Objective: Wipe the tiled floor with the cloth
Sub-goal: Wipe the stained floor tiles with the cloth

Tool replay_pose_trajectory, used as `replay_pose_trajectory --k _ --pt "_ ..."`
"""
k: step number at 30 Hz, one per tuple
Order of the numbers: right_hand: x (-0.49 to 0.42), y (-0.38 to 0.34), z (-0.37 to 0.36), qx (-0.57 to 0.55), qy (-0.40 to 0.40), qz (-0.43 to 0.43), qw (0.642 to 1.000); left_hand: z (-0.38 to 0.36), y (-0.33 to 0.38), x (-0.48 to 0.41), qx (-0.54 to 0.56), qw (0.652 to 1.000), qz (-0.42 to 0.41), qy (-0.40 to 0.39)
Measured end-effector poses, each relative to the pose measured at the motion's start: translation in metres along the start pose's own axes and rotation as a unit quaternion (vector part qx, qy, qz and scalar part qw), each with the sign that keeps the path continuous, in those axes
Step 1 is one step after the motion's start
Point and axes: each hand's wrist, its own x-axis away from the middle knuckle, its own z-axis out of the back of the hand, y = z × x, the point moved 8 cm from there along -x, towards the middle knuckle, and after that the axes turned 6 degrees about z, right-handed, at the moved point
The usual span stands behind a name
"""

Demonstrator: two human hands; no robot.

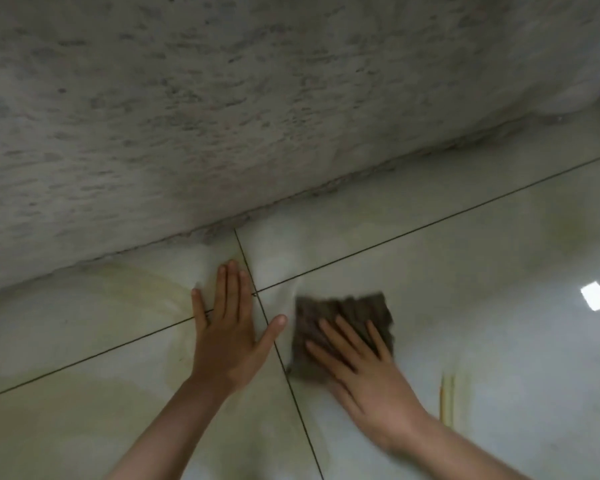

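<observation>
- Head view looks down on the pale, glossy tiled floor (482,271), and both bare hands are on it.
- Left hand (227,337) lies flat on the tiles, fingers straight and close together, thumb flung wide to the right. It holds nothing.
- That palm sits right over the crossing of the dark grout lines (430,221), with the fingertips pointing up toward the wall (222,116).
- Right hand (368,379) is on the cloth (347,310), with straight, fanned fingers (347,332) pressing down on top of it. No curl and no pinch, just a flat press.
- Now the cloth itself: dark brown-grey, roughly square, small beside the tile it lies on, with ridges or creases running across its top face.
- Its edges look soft and smeared, so the finer weave cannot be made out.
- The far half of the cloth shows beyond the fingertips, while the near part is hidden under the palm.
- It lies flat on the tile to the right of the grout crossing, just beside the left thumb tip, with a sliver of bare floor between them.
- The wall is rough, grey and mottled, and it meets the floor along a crumbly, darker seam.
- A bright patch of reflected light (595,296) shines on the floor far right.
- A yellowish streak (447,400) marks the tile near the right wrist, and faint yellow staining spreads around the left hand.
</observation>
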Motion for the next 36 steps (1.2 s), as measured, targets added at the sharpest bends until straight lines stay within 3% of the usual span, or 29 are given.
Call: replay_pose_trajectory --k 4,6,8,11,13,17,19,21,25,28,32,33,34,36 --pt "0.042 0.009 -0.013 0.013 -0.071 0.044 0.996 0.001 0.002 0.001 -0.021 1.000 0.006 -0.009" --pt "0.013 0.041 0.006 -0.012 -0.028 -0.059 0.998 0.003 0.003 0.001 -0.019 1.000 0.005 -0.007" --pt "-0.026 0.084 0.028 -0.062 0.019 -0.208 0.976 0.004 0.003 0.002 -0.005 1.000 0.011 -0.014" --pt "-0.071 0.103 0.035 -0.086 -0.012 -0.308 0.947 0.008 0.005 0.002 0.021 1.000 0.008 -0.015" --pt "-0.076 0.074 0.026 -0.087 -0.016 -0.281 0.956 0.008 0.006 0.002 0.011 1.000 0.016 -0.014" --pt "-0.019 -0.007 -0.002 -0.036 0.010 -0.119 0.992 0.005 0.006 -0.002 -0.007 1.000 0.020 -0.021" --pt "-0.007 0.012 0.000 -0.006 0.023 -0.067 0.997 0.004 0.004 -0.003 -0.018 0.999 0.028 -0.025" --pt "0.005 0.061 0.012 0.002 0.043 -0.110 0.993 0.003 0.005 -0.004 -0.043 0.998 0.040 -0.022" --pt "0.105 0.164 0.010 -0.022 0.048 -0.334 0.941 0.004 0.006 -0.005 -0.104 0.992 0.071 -0.031" --pt "0.214 0.212 -0.003 -0.045 0.042 -0.475 0.878 0.012 0.014 -0.002 -0.127 0.987 0.090 -0.029" --pt "0.216 0.208 -0.006 -0.127 0.059 -0.604 0.785 0.005 0.055 0.015 -0.141 0.989 0.044 -0.028" --pt "0.195 0.188 -0.005 -0.131 0.066 -0.606 0.782 -0.004 0.074 0.021 -0.131 0.990 0.019 -0.044" --pt "0.170 0.162 -0.004 -0.116 0.075 -0.580 0.803 -0.014 0.094 0.028 -0.123 0.991 -0.006 -0.060" --pt "0.116 0.099 0.001 -0.064 0.110 -0.450 0.884 -0.029 0.131 0.040 -0.120 0.989 -0.049 -0.075"
